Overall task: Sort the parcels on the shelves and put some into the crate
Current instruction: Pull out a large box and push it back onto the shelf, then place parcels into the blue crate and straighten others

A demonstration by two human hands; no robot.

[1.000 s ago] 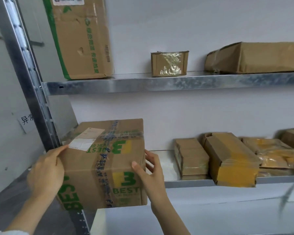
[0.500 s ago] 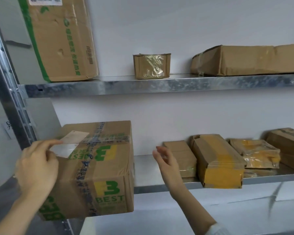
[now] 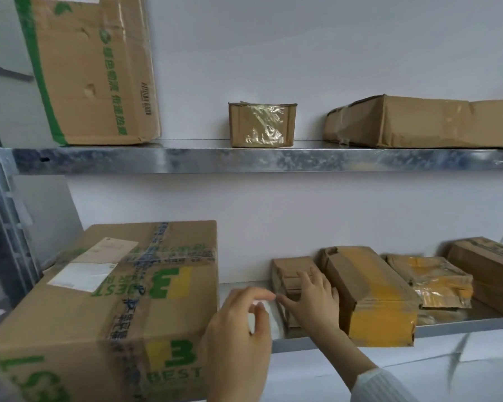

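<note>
The right hand [image 3: 311, 300] lies on the small brown parcel [image 3: 291, 266], fingers spread flat on its top and thumb out along its left edge, not curled round it. The left hand [image 3: 238, 329], blurred, hovers just in front with loosely bent fingers, holding nothing. The parcel sits mid-way along the lower shelf [image 3: 453, 324], near the front edge, touching a yellow-taped parcel [image 3: 378, 303] on its right. A large BEST carton [image 3: 114, 300] fills the shelf's left end. On the upper shelf [image 3: 244, 159] stand a tall carton [image 3: 90, 71], a small box [image 3: 262, 124] and a long flat box [image 3: 418, 123].
</note>
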